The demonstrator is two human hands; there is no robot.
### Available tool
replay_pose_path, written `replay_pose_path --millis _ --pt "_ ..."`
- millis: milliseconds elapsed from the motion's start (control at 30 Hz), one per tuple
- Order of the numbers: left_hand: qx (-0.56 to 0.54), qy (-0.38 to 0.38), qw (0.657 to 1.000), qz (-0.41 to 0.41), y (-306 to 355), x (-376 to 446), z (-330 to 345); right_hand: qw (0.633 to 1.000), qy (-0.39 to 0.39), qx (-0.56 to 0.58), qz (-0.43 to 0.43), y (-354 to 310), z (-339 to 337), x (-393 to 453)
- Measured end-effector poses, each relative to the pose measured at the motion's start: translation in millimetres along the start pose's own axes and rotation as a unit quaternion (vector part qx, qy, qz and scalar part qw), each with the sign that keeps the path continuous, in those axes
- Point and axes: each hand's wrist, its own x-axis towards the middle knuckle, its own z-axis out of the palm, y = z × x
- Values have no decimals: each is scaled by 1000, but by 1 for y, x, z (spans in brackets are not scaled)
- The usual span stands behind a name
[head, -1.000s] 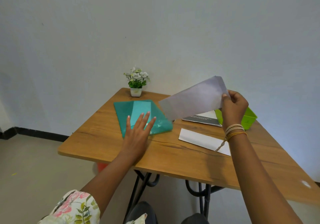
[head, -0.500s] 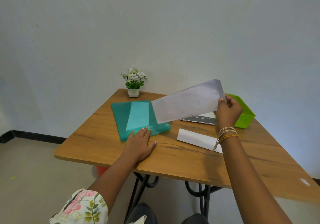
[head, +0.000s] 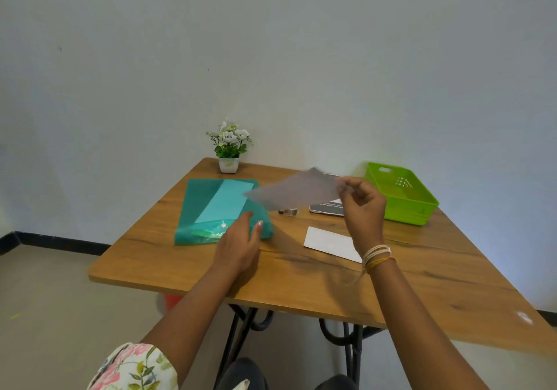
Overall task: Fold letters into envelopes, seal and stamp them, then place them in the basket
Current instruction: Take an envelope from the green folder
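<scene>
My right hand (head: 363, 206) pinches one end of a white letter sheet (head: 294, 192) and holds it in the air above the table; the sheet is blurred. My left hand (head: 239, 243) lies with relaxed fingers at the near right corner of a teal plastic folder (head: 208, 206), just touching it. A white envelope (head: 328, 243) lies flat on the wooden table (head: 301, 281), partly behind my right wrist. The green basket (head: 401, 196) stands at the far right and looks empty.
A small potted plant (head: 229, 150) stands at the table's far edge by the wall. A dark booklet (head: 327, 209) and a small glue stick (head: 287, 212) lie between the folder and the basket. The table's near edge runs in front of my arms.
My right hand has lowered the sheet and tilted it flatter. My left hand slid back off the folder toward its near right corner. The camera tipped, so the basket now shows fully.
</scene>
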Motion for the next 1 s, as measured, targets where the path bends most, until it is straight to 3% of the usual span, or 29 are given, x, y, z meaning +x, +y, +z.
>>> replay_pose_path --millis 67,100,167,200,233,333,500,600,667,733,867,1000 --pt "-197 6 977 -78 12 6 -3 998 -69 0 4 5 -1 -8" --pt "-317 -2 935 -157 19 11 -6 995 -97 -12 10 10 -4 -12" --pt "-501 -56 808 -306 26 18 -11 986 -152 -58 24 25 -13 -21" --pt "-535 -78 768 -343 26 18 -11 979 -185 -81 32 33 -19 -27" --pt "-531 -95 761 -359 27 16 -11 969 -219 -99 48 41 -24 -32" --pt "-464 -96 805 -357 27 11 -1 944 -281 -127 118 57 -37 -47" --pt "-357 -47 877 -319 25 13 11 922 -281 -200 176 79 -49 -46" --pt "-151 -10 959 -238 28 -1 21 895 -318 -258 174 81 -49 -51" --pt "12 -4 987 -163 33 -18 31 886 -331 -270 180 79 -49 -57" --pt "113 -45 989 -88 40 -28 41 884 -337 -271 175 80 -49 -59" --pt "206 -225 952 2 49 -28 52 889 -334 -267 164 83 -51 -58" --pt "242 -300 922 21 55 -22 54 923 -228 -249 184 82 -53 -37"
